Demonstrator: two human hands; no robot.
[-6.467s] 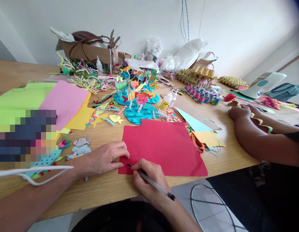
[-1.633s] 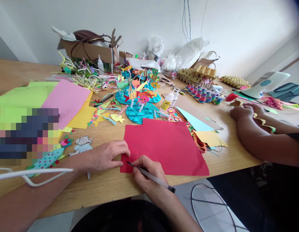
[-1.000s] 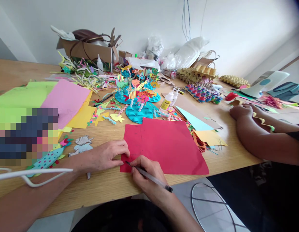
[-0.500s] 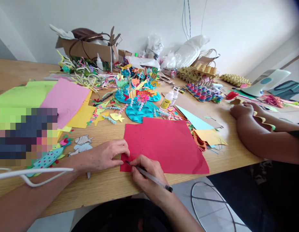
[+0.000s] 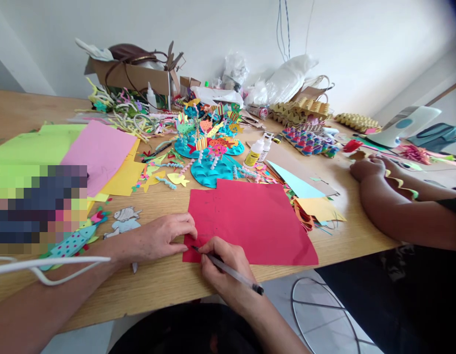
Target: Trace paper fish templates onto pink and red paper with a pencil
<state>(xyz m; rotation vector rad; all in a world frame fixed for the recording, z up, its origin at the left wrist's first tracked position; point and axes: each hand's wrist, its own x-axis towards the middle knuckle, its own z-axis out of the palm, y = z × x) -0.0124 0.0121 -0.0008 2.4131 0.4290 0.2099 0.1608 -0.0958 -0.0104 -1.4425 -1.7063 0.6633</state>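
Observation:
A sheet of red paper [image 5: 253, 221] lies at the table's front edge. My right hand [image 5: 224, 263] grips a pen [image 5: 235, 273] with a clear barrel and a dark end; its tip meets the sheet near the lower left corner. On the same left edge rests my left hand [image 5: 168, 235], fingers bent slightly and thumb apart, with nothing held. Beneath and beside that wrist lie grey and pale blue paper fish cutouts [image 5: 124, 221]. Farther left is a blue dotted paper fish [image 5: 73, 241].
Behind the red sheet stand blue bases [image 5: 213, 172] with colourful paper fish and glue bottles [image 5: 254, 152]. Coloured sheets [image 5: 98, 152] lie at left, a white glue bottle [image 5: 151, 96] behind. Another person's arms [image 5: 382, 191] rest at right. A metal-framed stool [image 5: 323, 314] stands below.
Hardly anything differs. Both hands keep their places, the pen tip staying near the same corner of the red paper. The view has shifted very slightly.

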